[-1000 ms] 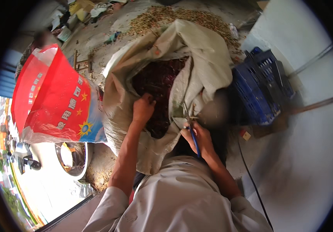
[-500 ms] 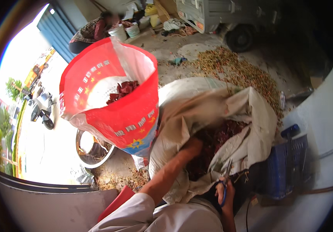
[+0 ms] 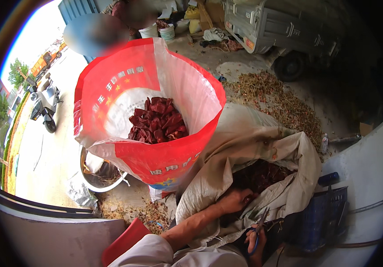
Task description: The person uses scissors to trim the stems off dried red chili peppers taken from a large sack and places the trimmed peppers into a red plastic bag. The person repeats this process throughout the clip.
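My left hand (image 3: 237, 201) is at the near edge of an open beige woven sack (image 3: 305, 167), with its fingers curled closed. A bit of dark red dried chili shows at the fingertips. More dried red chilies (image 3: 267, 174) lie in the shaded mouth of the sack. My right hand (image 3: 254, 242), low in the view, grips scissors (image 3: 261, 220) with blue handles, their blades pointing up beside the sack's rim. To the left stands a tall red and white bag (image 3: 156, 155), wide open, with a heap of dried red chilies (image 3: 158, 122) inside.
A round metal basin (image 3: 100, 187) with plant scraps stands behind the red bag's base. At right are a blue plastic crate (image 3: 323, 218) and a white wall. Stems and debris (image 3: 276, 95) cover the floor toward a grey cargo vehicle (image 3: 285, 31). A person (image 3: 124, 18) is at the back.
My left hand has drawn back from deeper in the sack to its near edge, fingers now curled. The scissors stay in my right hand. The view has shifted, showing more inside the red bag.
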{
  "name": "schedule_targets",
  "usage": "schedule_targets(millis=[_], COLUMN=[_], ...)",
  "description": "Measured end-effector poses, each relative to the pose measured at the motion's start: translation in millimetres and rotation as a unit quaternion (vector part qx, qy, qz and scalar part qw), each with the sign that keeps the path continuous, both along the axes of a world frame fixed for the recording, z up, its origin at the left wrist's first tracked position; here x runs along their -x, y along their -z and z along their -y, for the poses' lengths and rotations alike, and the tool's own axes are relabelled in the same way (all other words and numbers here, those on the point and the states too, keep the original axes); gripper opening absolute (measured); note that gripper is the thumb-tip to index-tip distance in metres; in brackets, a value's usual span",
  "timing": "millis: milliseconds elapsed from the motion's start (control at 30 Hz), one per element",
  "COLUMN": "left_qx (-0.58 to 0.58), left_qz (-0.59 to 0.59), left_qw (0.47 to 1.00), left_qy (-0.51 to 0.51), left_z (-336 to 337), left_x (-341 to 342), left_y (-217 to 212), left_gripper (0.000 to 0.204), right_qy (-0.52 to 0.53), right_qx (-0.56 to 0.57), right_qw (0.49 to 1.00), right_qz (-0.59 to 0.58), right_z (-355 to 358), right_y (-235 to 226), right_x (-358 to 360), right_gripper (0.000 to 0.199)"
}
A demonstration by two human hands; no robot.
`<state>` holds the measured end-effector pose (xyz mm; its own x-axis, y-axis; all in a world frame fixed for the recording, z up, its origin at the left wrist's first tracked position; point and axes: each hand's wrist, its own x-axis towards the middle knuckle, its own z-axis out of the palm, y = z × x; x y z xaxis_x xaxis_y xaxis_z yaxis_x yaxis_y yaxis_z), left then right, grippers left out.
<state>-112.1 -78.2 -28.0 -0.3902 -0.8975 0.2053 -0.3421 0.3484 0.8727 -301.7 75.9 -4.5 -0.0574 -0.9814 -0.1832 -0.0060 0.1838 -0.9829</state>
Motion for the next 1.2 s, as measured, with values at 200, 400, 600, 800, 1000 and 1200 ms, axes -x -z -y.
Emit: schedule_targets(millis=[200, 400, 600, 800, 1000, 1200], left_qx=[-0.025, 0.042, -0.078, -0.039, -0.059, -0.041], left_qz=[0.168, 0.136, 0.035, -0.021, -0.105, -0.152], left_qw=[0.985, 0.988, 0.996, 0.989, 0.975, 0.967], left_qy=[-0.011, -0.066, -0.039, -0.139, -0.188, -0.201], left_z=[4.0, 3.9, -0.9, -29.6, -43.7, -64.5], left_x=[4.9, 9.0, 1.8, 2.4, -10.3, -1.9], left_y=[26.4, 66.7, 61.2, 31.7, 10.1, -22.3], left_gripper=[0.03, 0.049, 0.063, 0.049, 0.025, 0.023], right_qy=[-0.041, -0.027, -0.027, -0.045, -0.096, -0.115], right_qx=[0.013, 0.026, 0.059, 0.073, 0.049, 0.039], right_qw=[0.998, 0.998, 0.995, 0.994, 0.991, 0.991], right_qz=[-0.044, -0.05, -0.079, -0.067, -0.082, -0.054], right_z=[-0.9, -4.7, -11.9, -20.0, -28.5, -32.4], right_y=[9.7, 10.8, 26.1, 18.3, 19.2, -9.1], right_x=[2.2, -1.6, 5.3, 4.0, -1.6, -11.4], right_gripper=[0.04, 0.041, 0.041, 0.037, 0.049, 0.048])
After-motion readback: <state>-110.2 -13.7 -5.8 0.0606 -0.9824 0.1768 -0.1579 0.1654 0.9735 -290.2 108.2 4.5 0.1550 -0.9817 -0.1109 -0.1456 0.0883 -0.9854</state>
